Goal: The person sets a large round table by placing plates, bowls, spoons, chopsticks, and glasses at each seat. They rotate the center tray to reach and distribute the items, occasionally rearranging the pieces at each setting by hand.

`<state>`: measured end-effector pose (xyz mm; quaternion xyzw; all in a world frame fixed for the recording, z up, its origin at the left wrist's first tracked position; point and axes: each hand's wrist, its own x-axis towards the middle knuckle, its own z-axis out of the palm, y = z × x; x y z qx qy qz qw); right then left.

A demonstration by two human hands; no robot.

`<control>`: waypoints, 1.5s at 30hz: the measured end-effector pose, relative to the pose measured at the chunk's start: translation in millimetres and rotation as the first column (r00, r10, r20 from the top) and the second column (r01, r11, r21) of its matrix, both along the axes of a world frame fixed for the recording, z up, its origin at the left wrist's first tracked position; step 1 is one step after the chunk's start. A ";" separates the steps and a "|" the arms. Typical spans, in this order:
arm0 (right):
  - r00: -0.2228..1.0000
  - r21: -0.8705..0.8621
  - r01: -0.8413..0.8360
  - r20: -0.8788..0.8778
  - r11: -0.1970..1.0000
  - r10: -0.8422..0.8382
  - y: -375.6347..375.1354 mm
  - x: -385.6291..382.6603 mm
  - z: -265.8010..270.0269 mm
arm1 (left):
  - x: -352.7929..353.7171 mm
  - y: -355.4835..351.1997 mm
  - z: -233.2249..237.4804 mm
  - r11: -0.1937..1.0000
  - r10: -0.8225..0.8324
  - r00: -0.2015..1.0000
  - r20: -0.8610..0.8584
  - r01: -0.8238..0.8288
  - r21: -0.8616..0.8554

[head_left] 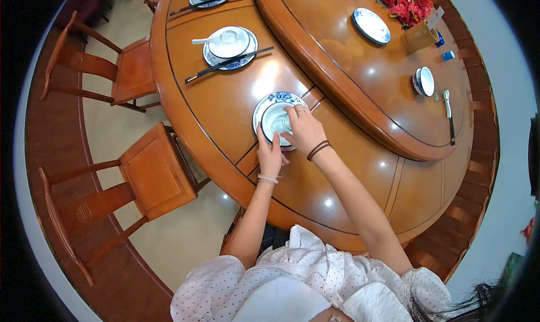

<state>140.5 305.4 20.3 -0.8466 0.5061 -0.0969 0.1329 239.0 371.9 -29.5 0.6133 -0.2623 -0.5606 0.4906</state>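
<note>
A white bowl (269,121) sits on a blue-and-white patterned plate (272,98) near the table's edge. My left hand (270,153) is closed on the bowl's near side, with thumb and fingers against its wall. My right hand (306,132) reaches over the bowl's right rim, its fingers closed round a small clear glass (284,123) inside the bowl. The fingers partly hide the glass. Part of the plate's near rim is covered by my hands.
Farther along the round wooden table (191,105) lie black chopsticks (228,66) across another plate with a bowl (229,43). The raised turntable (337,91) holds a plate (371,26), stacked bowls (426,82) and red flowers (408,5). Wooden chairs (157,173) stand at left.
</note>
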 end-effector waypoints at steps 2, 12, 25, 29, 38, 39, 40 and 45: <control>1.000 0.013 0.008 0.002 1.000 -0.008 -1.4 0.5 -1.9 | 2.4 3.2 -5.4 1.000 -0.002 0.999 0.054 0.003 -0.023; 0.996 0.071 -0.054 0.082 0.996 0.048 3.5 -2.6 -2.1 | 1.9 28.0 5.0 0.987 0.002 0.975 0.221 0.034 -0.156; 0.853 -0.061 0.502 -0.127 0.863 -0.506 -23.4 -198.8 -50.1 | -46.8 84.3 21.3 0.896 -0.304 0.908 0.289 0.375 -0.236; 0.820 0.002 0.553 -0.176 0.833 -0.544 -26.8 -187.7 -40.6 | -55.4 77.6 20.2 0.903 -0.254 0.929 0.268 0.327 -0.277; 0.829 0.035 0.555 0.057 0.831 -0.557 -47.1 -146.6 -39.1 | -82.3 52.2 39.7 0.869 -0.239 0.894 0.378 0.370 -0.327; 0.838 0.030 0.532 0.126 0.846 -0.532 -51.7 -138.5 -45.5 | -87.8 48.3 42.0 0.875 -0.256 0.894 0.368 0.376 -0.305; 0.849 0.035 0.508 0.150 0.860 -0.507 -55.0 -131.5 -45.6 | -97.3 44.6 50.2 0.849 -0.261 0.877 0.404 0.407 -0.336; 0.851 0.273 0.069 0.485 0.959 -0.200 -81.4 -128.4 -34.8 | -154.7 14.3 77.9 0.732 -0.250 0.811 0.528 0.516 -0.445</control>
